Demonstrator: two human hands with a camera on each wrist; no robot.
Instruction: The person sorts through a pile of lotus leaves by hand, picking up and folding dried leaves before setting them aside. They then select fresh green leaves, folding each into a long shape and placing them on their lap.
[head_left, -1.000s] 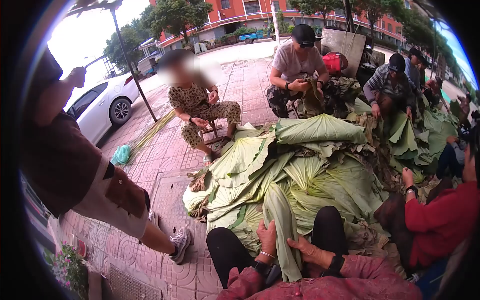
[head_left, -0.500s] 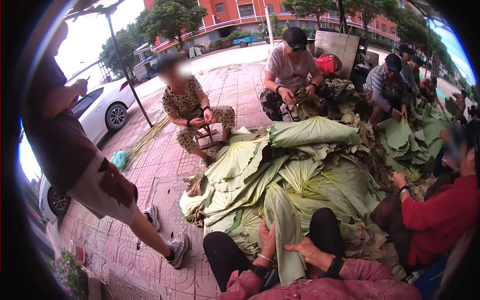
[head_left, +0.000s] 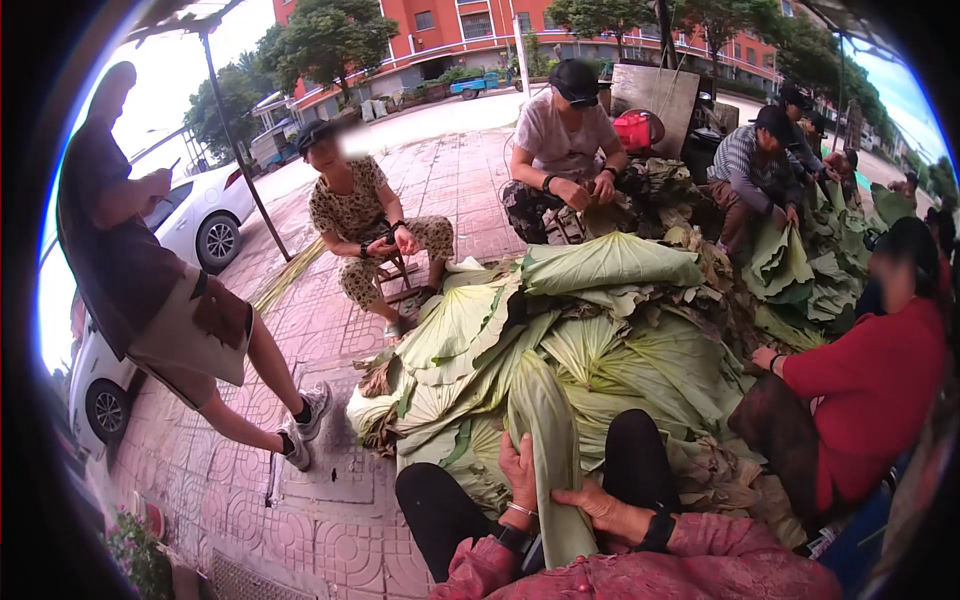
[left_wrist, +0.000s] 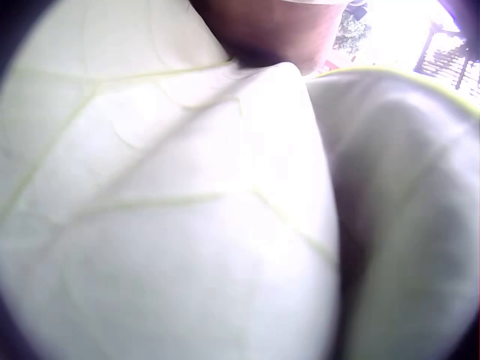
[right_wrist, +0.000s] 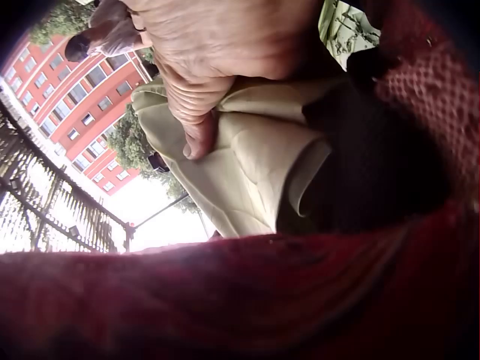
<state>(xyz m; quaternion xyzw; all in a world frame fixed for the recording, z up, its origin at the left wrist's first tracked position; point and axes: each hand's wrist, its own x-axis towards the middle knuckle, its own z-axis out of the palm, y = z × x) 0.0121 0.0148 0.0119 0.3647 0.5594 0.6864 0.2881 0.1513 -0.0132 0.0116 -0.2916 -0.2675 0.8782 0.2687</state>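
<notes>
A long folded lotus leaf (head_left: 545, 425) stands upright between the knees, its lower end near the red sleeves. My left hand (head_left: 518, 472) grips its left edge, partly hidden by the leaf. From the other side my right hand (head_left: 600, 508) holds it lower down, thumb lying across the front. In the right wrist view that thumb presses the pale leaf (right_wrist: 251, 161), while the other fingers are largely hidden. Pale leaf surface (left_wrist: 180, 247) with light veins fills most of the left wrist view. Just beyond the knees lies a big heap of lotus leaves (head_left: 640, 365).
Dry brown leaves (head_left: 725, 485) lie beside the right knee. A person in red (head_left: 870, 370) sits close on the right. Others sit around the heap, including one in patterned clothes (head_left: 375, 225). At left, a person stands (head_left: 175, 270) on pink paving near a white car (head_left: 205, 225).
The head view has swung slightly right, so the scene shifts left. The standing person's legs have changed position. Both hands keep hold of the folded lotus leaf, with little movement.
</notes>
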